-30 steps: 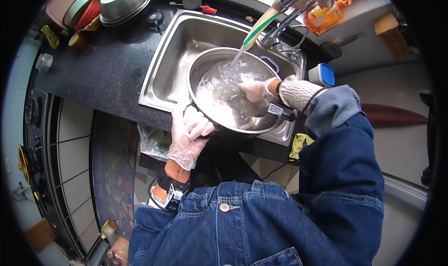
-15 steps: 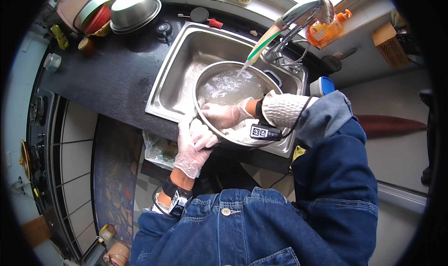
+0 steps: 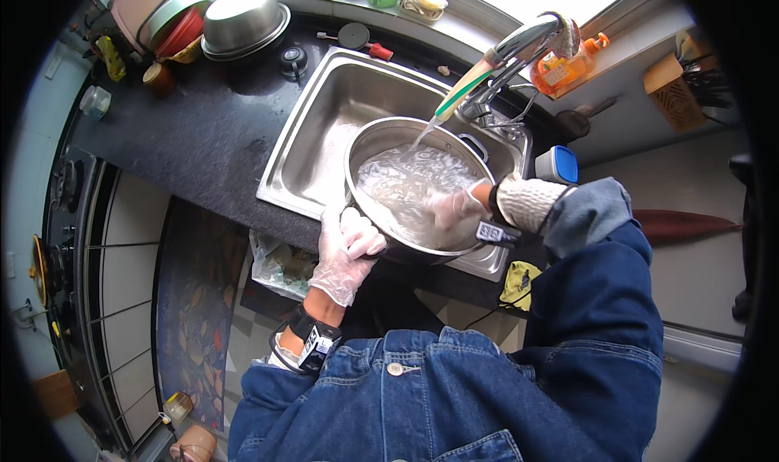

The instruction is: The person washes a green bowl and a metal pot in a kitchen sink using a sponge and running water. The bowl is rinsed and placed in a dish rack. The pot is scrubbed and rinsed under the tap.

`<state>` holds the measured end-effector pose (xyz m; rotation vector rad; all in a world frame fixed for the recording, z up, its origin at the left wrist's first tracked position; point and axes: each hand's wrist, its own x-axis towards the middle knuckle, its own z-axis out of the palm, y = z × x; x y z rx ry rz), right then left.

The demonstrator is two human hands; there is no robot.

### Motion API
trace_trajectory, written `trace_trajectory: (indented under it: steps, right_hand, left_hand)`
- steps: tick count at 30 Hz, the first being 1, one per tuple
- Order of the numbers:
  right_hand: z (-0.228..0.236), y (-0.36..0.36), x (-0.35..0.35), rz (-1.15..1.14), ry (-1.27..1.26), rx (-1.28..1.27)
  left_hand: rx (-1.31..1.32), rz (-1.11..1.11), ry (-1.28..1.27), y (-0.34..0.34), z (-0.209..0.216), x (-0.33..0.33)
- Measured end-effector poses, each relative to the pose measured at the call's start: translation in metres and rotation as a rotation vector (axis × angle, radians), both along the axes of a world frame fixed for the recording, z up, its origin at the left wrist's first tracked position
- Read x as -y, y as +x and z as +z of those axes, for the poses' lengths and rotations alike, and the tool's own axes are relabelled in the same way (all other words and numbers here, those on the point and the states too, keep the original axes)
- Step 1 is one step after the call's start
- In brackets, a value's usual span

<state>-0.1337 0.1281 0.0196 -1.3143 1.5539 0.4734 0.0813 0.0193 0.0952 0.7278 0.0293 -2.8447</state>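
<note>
A wide metal pot (image 3: 381,131) full of stirred-up water sits tilted in the steel sink (image 3: 312,141). My left hand (image 3: 345,255), in a clear plastic glove, is closed on the pot's near-left edge, its fingers wrapped around what looks like a handle there. Inside the pot, on its right side, my gloved right hand (image 3: 456,209) dips into the water. Motion and water smear its fingers, so whether it holds anything is hidden. From the faucet (image 3: 527,34), a pale hose with a green stripe (image 3: 464,87) pours water into the pot.
Metal and coloured bowls (image 3: 243,24) stand at the counter's back left. A black lid-like knob (image 3: 294,60) lies near the sink. Right of the sink are a blue-lidded container (image 3: 557,165) and a yellow cloth (image 3: 519,286). An orange soap bottle (image 3: 560,68) stands behind the faucet.
My right hand has moved right within the pot, away from the left rim. The water is more stirred up and the pale cloth-like patch near my wrist no longer shows. My left hand keeps its hold.
</note>
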Motion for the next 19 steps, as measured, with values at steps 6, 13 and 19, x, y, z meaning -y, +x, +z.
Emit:
trace_trajectory:
  steps: [6, 13, 19]
  right_hand:
    - [0.036, 0.056, 0.011, -0.285, -0.194, 0.936]
    - [0.028, 0.033, 0.088, -0.782, -0.555, 0.768]
    - [-0.009, -0.013, 0.094, -1.256, -0.764, 1.041]
  left_hand:
    - [0.048, 0.013, 0.002, 0.000, 0.000, -0.002]
    - [0.085, 0.019, -0.011, 0.002, 0.000, -0.003]
    - [0.119, 0.039, 0.007, 0.001, 0.004, -0.003]
